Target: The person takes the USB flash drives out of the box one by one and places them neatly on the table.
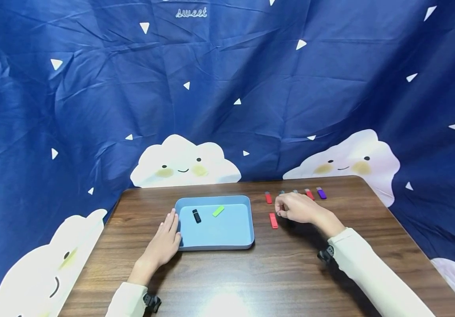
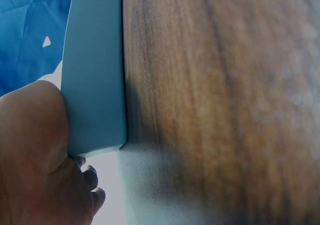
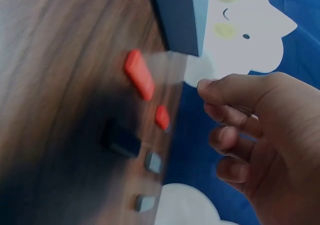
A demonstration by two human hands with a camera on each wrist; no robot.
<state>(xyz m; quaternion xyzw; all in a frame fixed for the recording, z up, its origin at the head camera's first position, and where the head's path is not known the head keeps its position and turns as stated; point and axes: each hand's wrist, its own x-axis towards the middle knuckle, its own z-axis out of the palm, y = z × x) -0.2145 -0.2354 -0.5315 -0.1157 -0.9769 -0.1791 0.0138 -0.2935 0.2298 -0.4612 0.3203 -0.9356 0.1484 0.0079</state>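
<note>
A blue tray holds a black USB flash drive and a light green flash drive. My left hand rests along the tray's left side with fingers straight; the left wrist view shows it against the tray wall. To the right of the tray, my right hand hovers over the flash drives, fingers loosely bent and nothing visible between them. Nearest it lie a red flash drive and another red flash drive. A dark flash drive shows in the right wrist view, hidden by the hand from the head view.
At the back right lie a red drive and a purple drive. Two grey drive ends stick out near them, partly covered in the head view. Behind the wooden table hangs a blue cloth with clouds.
</note>
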